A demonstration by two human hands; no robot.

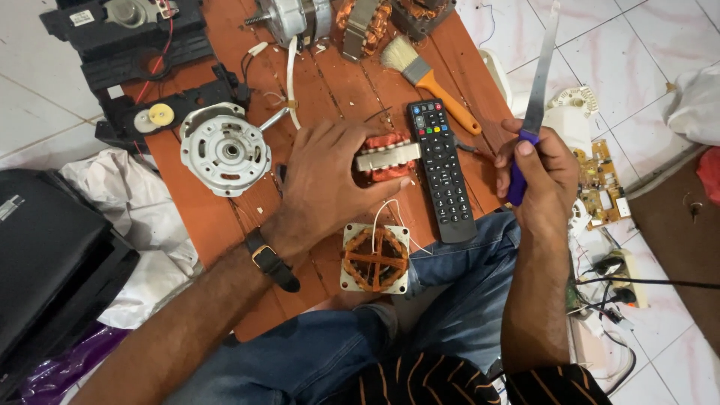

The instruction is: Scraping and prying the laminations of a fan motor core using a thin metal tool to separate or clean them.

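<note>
The left hand (330, 176) is clenched over a copper-wound motor stator (386, 157) resting mid-way on the orange wooden tabletop (202, 217); the right hand (541, 172), off the tabletop's right edge, has its grip wrapped round the blue handle of a flat metal file (534, 105), blade pointing up; just right of the stator lies a black remote control (442, 169), a paintbrush (427, 75) beyond it; a second stator (375, 259) sits at the near edge by the knee; a silver motor end cover (225, 150) lies left; bare wood shows only in the near-left corner.
</note>
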